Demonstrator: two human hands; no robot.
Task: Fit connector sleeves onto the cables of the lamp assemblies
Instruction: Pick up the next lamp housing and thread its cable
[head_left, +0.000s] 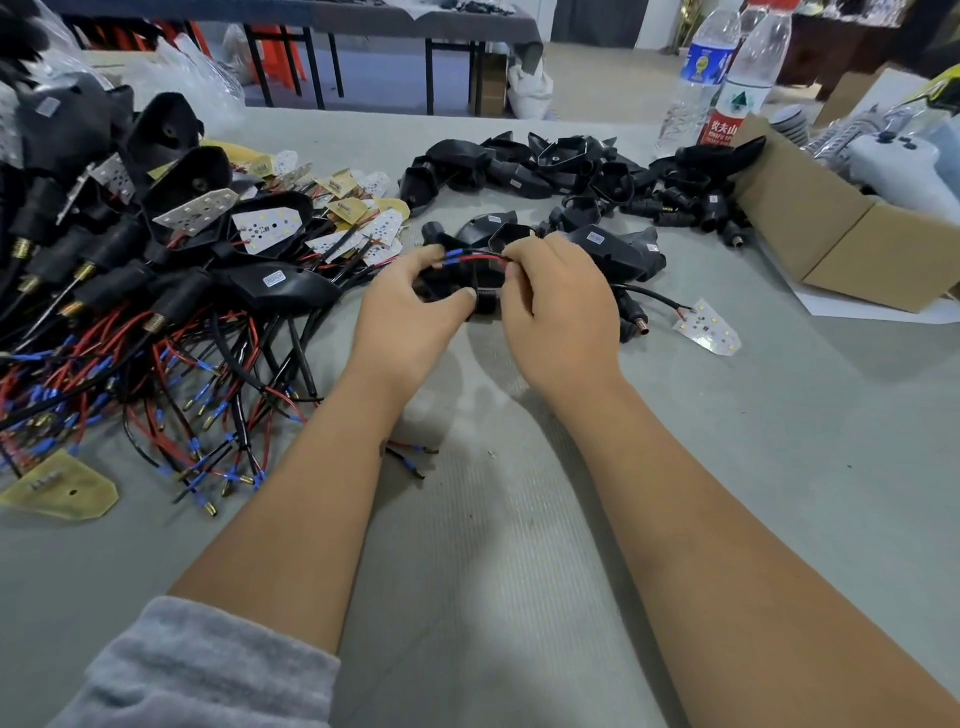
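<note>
Red cable (480, 258) spans left-right between hands, above table (519, 519). Left hand (410, 306) pinches blue-sleeved end (453, 254); right hand (558, 306) pinches other end, gripping black lamp assembly (485, 299). Both hands equally near.
</note>
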